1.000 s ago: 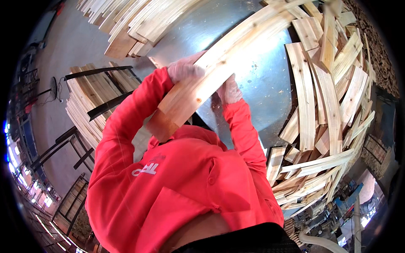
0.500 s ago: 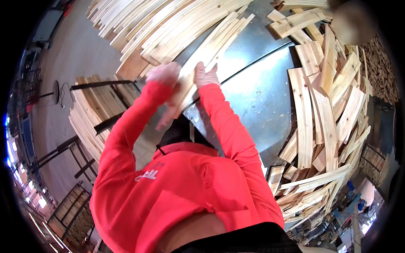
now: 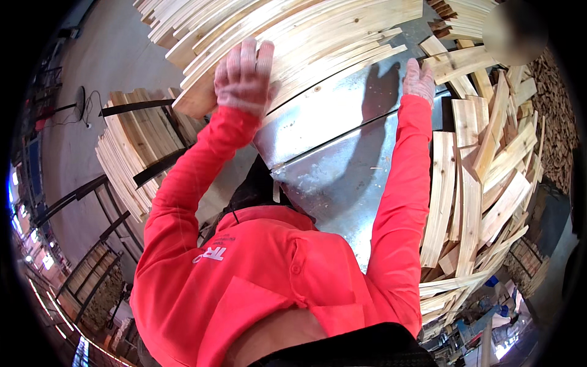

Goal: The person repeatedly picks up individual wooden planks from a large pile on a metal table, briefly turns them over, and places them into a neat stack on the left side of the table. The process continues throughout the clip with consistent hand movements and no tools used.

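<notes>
Though we cannot tell if our right hand (image 3: 418, 81) grips a plank (image 3: 463, 62), our left hand (image 3: 244, 78), well apart, lies open on stiff-looking boards (image 3: 330, 30), best held by their edges

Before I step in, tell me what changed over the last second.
The right hand let go of the carried board and moved right, to the loose boards; contact is unclear. The left hand now lies on the board row ahead. The racked boards stayed put.

The red jacket (image 3: 263, 257) bears white lettering (image 3: 210, 254) (dark print (image 3: 224, 240) beside).
</notes>
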The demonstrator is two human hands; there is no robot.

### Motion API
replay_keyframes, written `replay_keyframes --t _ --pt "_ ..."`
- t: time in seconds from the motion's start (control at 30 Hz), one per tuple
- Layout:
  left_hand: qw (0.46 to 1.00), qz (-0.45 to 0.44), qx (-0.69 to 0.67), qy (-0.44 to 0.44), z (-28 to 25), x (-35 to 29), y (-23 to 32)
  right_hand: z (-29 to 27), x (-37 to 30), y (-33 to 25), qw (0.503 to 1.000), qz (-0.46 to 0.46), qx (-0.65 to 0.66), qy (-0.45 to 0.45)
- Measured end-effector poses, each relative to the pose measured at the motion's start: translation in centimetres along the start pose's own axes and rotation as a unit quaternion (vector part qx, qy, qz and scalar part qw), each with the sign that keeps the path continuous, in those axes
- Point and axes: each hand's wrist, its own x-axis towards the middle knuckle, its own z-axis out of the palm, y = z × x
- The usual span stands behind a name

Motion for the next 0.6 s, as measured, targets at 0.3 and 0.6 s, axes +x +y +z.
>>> replay_keyframes --t 0.3,0.6 --pt "0.992 0.061 0.106 -0.012 2.6 -1.3 0.8 9.1 -13.7 -0.4 0.949 -0.007 0.316 -0.013" --pt "0.95 -0.032 0.019 -0.31 -2.7 4.9 2.8 5.2 -17.9 -2.2 0.891 0.115 0.437 -0.037"
